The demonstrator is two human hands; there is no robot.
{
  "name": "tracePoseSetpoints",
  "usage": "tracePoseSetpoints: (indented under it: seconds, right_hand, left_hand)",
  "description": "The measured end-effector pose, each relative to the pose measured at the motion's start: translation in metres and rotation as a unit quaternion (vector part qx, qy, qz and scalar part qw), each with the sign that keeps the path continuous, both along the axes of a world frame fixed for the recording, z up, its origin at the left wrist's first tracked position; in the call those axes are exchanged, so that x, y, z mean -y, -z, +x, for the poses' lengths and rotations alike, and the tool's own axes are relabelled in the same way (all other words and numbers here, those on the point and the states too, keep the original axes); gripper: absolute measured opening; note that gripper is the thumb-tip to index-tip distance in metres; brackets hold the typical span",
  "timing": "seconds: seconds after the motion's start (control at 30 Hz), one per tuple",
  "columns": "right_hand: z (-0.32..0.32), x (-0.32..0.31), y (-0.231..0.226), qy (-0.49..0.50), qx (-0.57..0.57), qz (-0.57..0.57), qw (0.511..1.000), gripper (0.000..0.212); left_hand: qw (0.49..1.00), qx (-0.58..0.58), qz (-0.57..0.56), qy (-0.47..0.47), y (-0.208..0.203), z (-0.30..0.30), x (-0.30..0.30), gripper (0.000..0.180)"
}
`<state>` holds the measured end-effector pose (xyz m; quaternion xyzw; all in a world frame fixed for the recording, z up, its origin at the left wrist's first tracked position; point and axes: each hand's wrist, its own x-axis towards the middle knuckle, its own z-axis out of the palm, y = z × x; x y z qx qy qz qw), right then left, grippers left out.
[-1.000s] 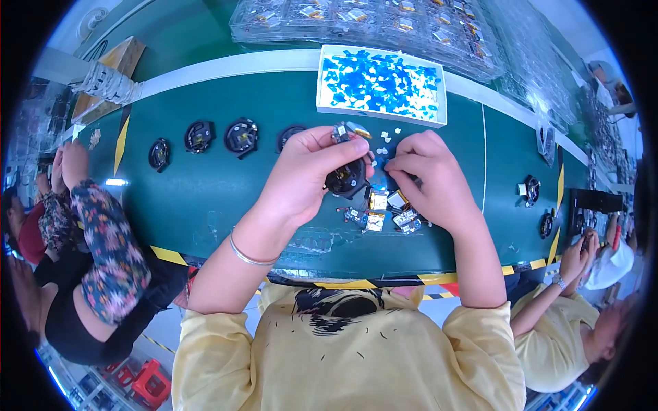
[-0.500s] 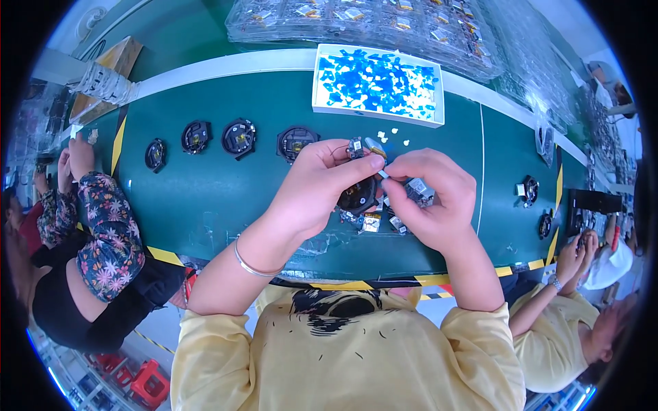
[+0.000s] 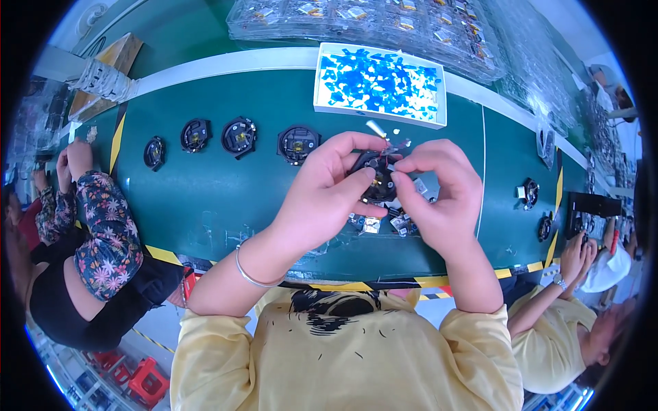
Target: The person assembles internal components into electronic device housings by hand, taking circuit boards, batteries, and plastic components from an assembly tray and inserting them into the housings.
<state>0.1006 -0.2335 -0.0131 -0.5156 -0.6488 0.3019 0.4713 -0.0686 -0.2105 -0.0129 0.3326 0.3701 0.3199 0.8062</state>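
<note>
My left hand [image 3: 325, 188] is closed around a black round watch case [image 3: 379, 179], its open inner side showing, with thumb over the rim. My right hand [image 3: 442, 192] pinches at the case's right edge; what lies between thumb and forefinger is too small to make out. Just beyond the fingertips, a small electronic module [image 3: 394, 147] with thin red wires sits at the case's far side, and a pale silvery flat piece [image 3: 375, 128] sticks up there. Below my hands, small circuit parts [image 3: 401, 222] and a silvery-yellow battery-like piece [image 3: 371, 225] lie on the green mat, partly covered.
Several similar black watch cases [image 3: 299, 144] stand in a row to the left. A white box [image 3: 380, 118] of blue pieces lies ahead, with clear plastic trays [image 3: 363, 27] beyond. Two more watch parts [image 3: 528, 193] lie at right. People work on both sides.
The watch case has come up between my hands and turned its inside into view. My right hand has shifted from a pale strip to the case's edge. The small module now sits farther off.
</note>
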Motion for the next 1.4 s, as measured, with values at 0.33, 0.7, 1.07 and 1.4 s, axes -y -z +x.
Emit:
tracePoseSetpoints:
  seconds: [0.33,0.7,1.07,1.4]
  right_hand:
    - [-0.01,0.003,-0.001,0.053,0.112,0.19,0.974,0.019]
    - [-0.005,-0.004,0.002,-0.012,0.118,0.187,0.975,0.021]
    - [-0.002,-0.005,0.006,-0.001,0.066,0.139,0.988,0.018]
    - [-0.003,-0.002,0.017,-0.043,-0.326,-0.207,0.921,0.011]
  left_hand:
    - [0.993,0.077,0.058,-0.061,-0.011,0.006,0.015,0.027]
    - [0.987,0.071,0.122,-0.074,-0.007,0.001,0.017,0.032]
    - [0.987,0.047,0.125,-0.086,-0.004,0.004,0.014,0.036]
    - [0.982,0.034,0.171,-0.078,0.008,0.006,0.008,0.033]
